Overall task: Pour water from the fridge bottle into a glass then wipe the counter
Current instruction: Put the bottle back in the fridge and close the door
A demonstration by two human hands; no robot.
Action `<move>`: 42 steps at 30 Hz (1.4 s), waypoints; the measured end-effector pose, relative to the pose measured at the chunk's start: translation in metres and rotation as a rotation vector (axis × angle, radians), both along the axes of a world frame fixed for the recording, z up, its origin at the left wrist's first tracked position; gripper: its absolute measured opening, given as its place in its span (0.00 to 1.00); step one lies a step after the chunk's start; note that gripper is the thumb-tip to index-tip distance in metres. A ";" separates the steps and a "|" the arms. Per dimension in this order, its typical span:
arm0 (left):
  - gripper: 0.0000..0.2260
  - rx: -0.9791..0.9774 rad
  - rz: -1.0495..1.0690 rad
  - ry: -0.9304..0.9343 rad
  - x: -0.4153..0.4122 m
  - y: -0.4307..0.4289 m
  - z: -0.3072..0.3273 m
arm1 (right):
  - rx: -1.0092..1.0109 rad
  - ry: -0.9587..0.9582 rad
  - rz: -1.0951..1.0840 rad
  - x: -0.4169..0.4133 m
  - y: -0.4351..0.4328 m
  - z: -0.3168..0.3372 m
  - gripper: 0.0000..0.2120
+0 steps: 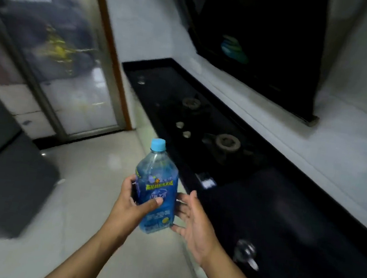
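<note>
Over the pale tiled floor, just off the front edge of the black desk: one clear plastic bottle, blue label, light-blue cap on, held upright with a slight tilt.

Left hand: fingers curled round the bottle's lower half, thumb across the label.

Right hand: palm turned toward the bottle, fingers spread and nearly straight, gripping nothing. The tips are at the bottle's side; contact cannot be told.

On the desk, near its front edge at the near end: one clear glass, blurred, apart from the bottle.

Set into the desk further along: gas hob, two burners, two knobs between them toward the front edge.

On the wall above the hob: dark range hood.

Beyond the desk's far end: sliding glass door, wooden frame.
</note>
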State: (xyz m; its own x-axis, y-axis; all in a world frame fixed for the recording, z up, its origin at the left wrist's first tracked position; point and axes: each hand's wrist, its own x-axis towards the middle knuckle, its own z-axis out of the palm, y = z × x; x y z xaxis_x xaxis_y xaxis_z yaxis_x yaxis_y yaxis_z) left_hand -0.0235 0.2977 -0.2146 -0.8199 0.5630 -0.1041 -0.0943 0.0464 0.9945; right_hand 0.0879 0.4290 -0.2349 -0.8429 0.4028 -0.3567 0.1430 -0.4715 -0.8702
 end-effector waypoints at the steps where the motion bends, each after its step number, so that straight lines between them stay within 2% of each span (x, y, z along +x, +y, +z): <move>1: 0.28 0.009 0.035 0.010 -0.019 -0.020 0.002 | 0.009 0.007 0.046 -0.026 -0.016 0.003 0.31; 5: 0.28 0.023 0.209 0.050 -0.094 -0.099 0.010 | 0.075 0.017 0.208 -0.129 -0.083 0.013 0.27; 11: 0.28 0.010 0.503 0.092 -0.185 -0.214 0.015 | 0.100 -0.032 0.420 -0.266 -0.196 0.024 0.13; 23: 0.31 -0.073 0.989 0.074 -0.360 -0.364 0.013 | 0.081 0.019 0.815 -0.506 -0.352 0.020 0.10; 31: 0.26 -0.093 1.314 0.113 -0.460 -0.452 0.033 | 0.104 0.124 1.112 -0.650 -0.459 0.047 0.08; 36: 0.28 -0.061 1.411 0.142 -0.505 -0.514 0.040 | 0.184 0.218 1.214 -0.707 -0.531 0.055 0.10; 40: 0.30 -0.056 1.391 0.169 -0.549 -0.578 0.051 | 0.244 0.328 1.223 -0.751 -0.593 0.064 0.10; 42: 0.30 -0.044 1.354 0.204 -0.576 -0.618 0.060 | 0.285 0.411 1.180 -0.776 -0.628 0.070 0.13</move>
State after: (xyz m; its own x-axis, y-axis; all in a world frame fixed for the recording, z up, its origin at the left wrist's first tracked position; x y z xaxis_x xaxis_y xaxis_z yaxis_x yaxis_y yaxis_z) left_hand -0.5992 -0.3202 -0.1548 -0.7242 -0.6840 0.0871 0.0560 0.0675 0.9961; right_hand -0.6881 -0.1986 -0.1646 -0.7667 -0.6419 -0.0118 0.0433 -0.0334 -0.9985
